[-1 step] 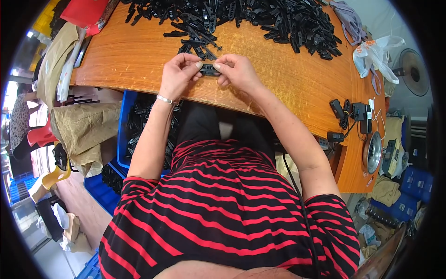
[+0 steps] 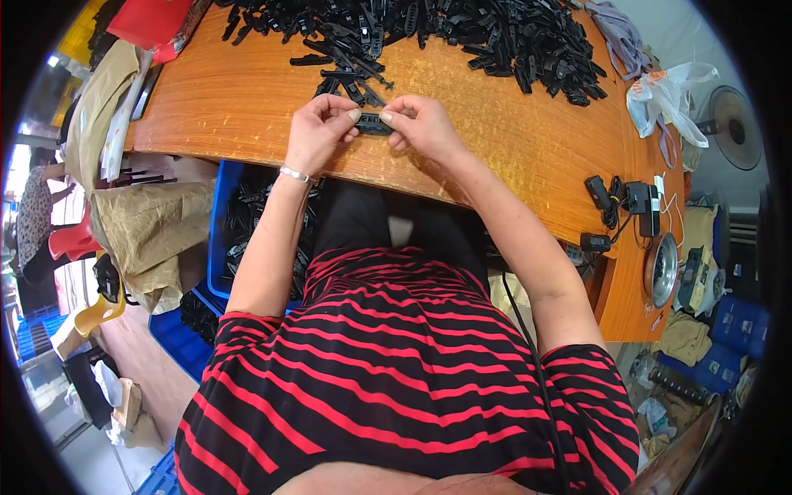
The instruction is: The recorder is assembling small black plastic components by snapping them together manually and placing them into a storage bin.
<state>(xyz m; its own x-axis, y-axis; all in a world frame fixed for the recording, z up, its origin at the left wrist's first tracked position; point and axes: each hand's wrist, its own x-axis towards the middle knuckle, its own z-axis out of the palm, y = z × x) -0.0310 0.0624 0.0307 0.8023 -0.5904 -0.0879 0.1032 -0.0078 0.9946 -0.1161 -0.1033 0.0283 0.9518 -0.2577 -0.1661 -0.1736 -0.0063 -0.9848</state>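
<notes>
In the head view, we pinch a slim black piece (image 2: 374, 124) between both hands, left hand (image 2: 318, 132) at its left end, right hand (image 2: 422, 129) at its right, by the near edge of the worktop (image 2: 503, 128); similar black pieces (image 2: 544, 49) lie heaped far

The part (image 2: 374, 124) is black, like the heap (image 2: 536, 49). The worktop (image 2: 511, 148) is orange-brown, grained, with paler scuffs. The shirt (image 2: 396, 363) is black with red stripes, the bracelet (image 2: 294, 174) silvery, the bin (image 2: 217, 247) blue, the stool (image 2: 73, 240) red, the paper (image 2: 148, 227) tan.
</notes>
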